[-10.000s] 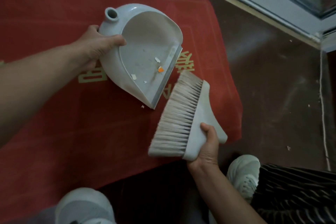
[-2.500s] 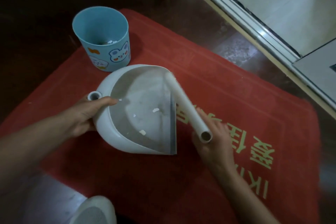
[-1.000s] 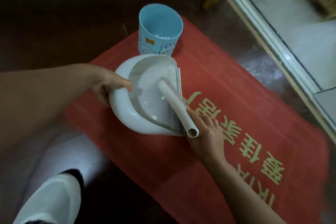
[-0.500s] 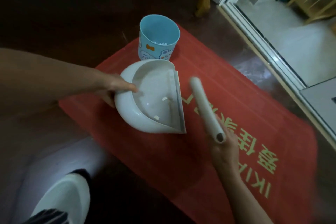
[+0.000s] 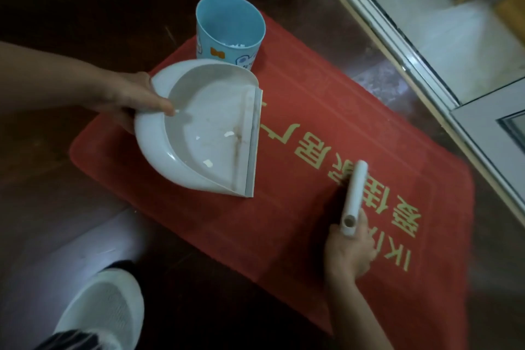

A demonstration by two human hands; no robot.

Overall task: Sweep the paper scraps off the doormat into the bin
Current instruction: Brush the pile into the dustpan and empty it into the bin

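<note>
glossy plastic dustpan (image 5: 204,133), matt fibrous doormat (image 5: 312,111)

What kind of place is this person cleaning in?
Most likely a home entryway: a red doormat with gold lettering lies beside a sliding-door frame, and a small blue bin stands at its corner.

bin (image 5: 230,28) on doormat (image 5: 326,122) far corner | dustpan (image 5: 204,131) before it — brush (image 5: 353,199) right

Red doormat (image 5: 312,224) with gold lettering; white dustpan (image 5: 204,133); blue bin (image 5: 230,23).
</note>
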